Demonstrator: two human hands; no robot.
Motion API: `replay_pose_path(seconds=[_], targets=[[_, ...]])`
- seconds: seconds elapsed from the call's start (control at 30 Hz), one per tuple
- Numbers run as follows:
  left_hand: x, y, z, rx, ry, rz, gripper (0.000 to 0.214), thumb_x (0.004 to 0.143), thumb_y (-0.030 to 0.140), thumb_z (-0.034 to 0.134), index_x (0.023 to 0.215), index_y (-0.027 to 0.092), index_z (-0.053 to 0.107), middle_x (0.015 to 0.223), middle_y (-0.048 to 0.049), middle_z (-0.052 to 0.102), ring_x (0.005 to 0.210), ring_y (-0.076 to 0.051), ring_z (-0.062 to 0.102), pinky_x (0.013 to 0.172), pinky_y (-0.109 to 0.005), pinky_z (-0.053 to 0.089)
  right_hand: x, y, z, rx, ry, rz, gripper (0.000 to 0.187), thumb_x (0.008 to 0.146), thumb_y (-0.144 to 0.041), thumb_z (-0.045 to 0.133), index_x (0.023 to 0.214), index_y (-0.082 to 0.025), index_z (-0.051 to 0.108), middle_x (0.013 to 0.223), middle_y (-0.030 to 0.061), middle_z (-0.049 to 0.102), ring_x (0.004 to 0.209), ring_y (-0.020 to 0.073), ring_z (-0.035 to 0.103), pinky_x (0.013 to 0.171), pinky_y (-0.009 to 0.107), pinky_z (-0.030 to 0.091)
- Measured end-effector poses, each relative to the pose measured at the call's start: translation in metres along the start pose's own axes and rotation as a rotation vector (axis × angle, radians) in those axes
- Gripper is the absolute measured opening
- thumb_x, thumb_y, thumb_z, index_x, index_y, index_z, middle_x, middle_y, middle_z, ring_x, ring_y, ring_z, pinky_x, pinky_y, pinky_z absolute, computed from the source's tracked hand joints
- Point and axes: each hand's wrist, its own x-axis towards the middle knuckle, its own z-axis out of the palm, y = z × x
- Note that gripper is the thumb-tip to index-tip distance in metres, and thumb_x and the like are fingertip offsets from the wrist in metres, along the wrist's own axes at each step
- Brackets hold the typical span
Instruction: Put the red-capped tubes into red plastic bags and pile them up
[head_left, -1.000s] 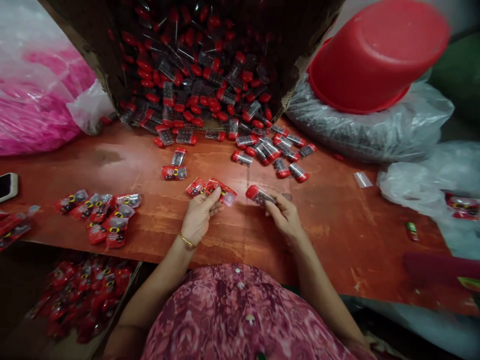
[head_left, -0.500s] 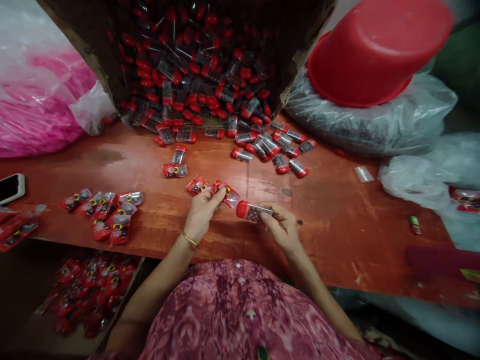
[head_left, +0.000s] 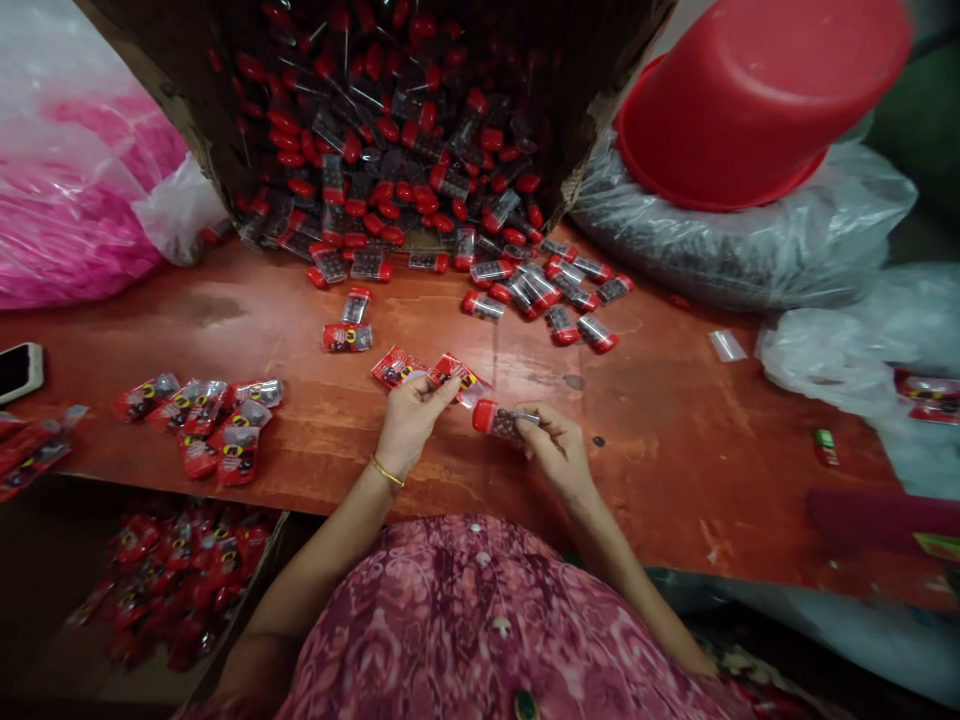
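Note:
Between thumb and fingers, my left hand pinches a red printed plastic sleeve with a clear end facing right. Another red printed sleeve lies on the table just behind that hand. My right hand grips a small clear container with a red cap and dark round pieces inside. Its red cap points left, close beside the clear end of the sleeve; whether they touch I cannot tell. At the left, several filled red packets lie in a group near the table's front edge.
A cardboard box on its side spills red-capped containers onto the wooden table. Right of it, a red bucket rests upside down on a plastic bag. A phone lies far left. Below the left edge, a carton holds packets.
My left hand has turned slightly, and the sleeve in it now shows more of its printed face. The container in my right hand has barely moved.

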Motion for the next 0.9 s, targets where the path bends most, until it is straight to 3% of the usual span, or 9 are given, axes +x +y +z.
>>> replay_pose_path(seconds=[0.23, 0.4, 0.63, 0.83, 0.9], targets=[[0.001, -0.001, 0.0, -0.038, -0.042, -0.034, 0.036, 0.055, 0.048, 0.076, 0.07, 0.016, 0.072, 0.07, -0.0013, 0.068, 0.064, -0.011, 0.056, 0.068, -0.025, 0.044, -0.006, -0.007, -0.001, 0.037, -0.002, 0.01, 0.013, 0.072, -0.03, 0.053, 0.072, -0.019, 0.06, 0.051, -0.0047, 0.048, 0.044, 0.0093, 0.039, 0.045, 0.022, 0.033], [-0.002, 0.005, -0.001, 0.025, -0.074, -0.009, 0.035, 0.054, 0.048, 0.076, 0.069, 0.017, 0.072, 0.071, -0.0016, 0.068, 0.068, -0.013, 0.056, 0.073, -0.027, 0.045, -0.002, -0.001, 0.001, 0.11, 0.008, 0.114, 0.016, 0.07, -0.033, 0.055, 0.071, -0.018, 0.061, 0.046, -0.0054, 0.047, 0.039, 0.0081, 0.039, 0.04, 0.021, 0.031], [0.0, -0.003, 0.0, -0.012, -0.071, -0.022, 0.031, 0.063, 0.045, 0.071, 0.072, 0.015, 0.069, 0.07, -0.0003, 0.065, 0.066, -0.011, 0.055, 0.069, -0.025, 0.044, -0.002, 0.01, 0.011, 0.29, 0.014, 0.183, 0.024, 0.074, -0.041, 0.053, 0.078, -0.018, 0.06, 0.042, -0.0088, 0.043, 0.033, 0.007, 0.037, 0.041, 0.022, 0.042], [-0.002, -0.01, 0.007, -0.074, -0.043, 0.039, 0.025, 0.058, 0.033, 0.077, 0.072, 0.015, 0.065, 0.071, 0.0017, 0.064, 0.067, -0.01, 0.057, 0.072, -0.024, 0.045, -0.004, 0.005, 0.018, 0.246, -0.042, 0.158, 0.031, 0.078, -0.047, 0.051, 0.086, -0.017, 0.058, 0.049, -0.005, 0.053, 0.034, 0.0062, 0.04, 0.033, 0.018, 0.029], [-0.003, -0.011, 0.009, -0.091, -0.042, 0.006, 0.026, 0.056, 0.03, 0.078, 0.072, 0.015, 0.065, 0.071, 0.0013, 0.065, 0.068, -0.011, 0.057, 0.072, -0.024, 0.045, -0.004, 0.006, 0.021, 0.276, -0.044, 0.131, 0.032, 0.079, -0.048, 0.051, 0.089, -0.018, 0.056, 0.052, -0.0053, 0.054, 0.034, 0.0058, 0.04, 0.033, 0.018, 0.031]])
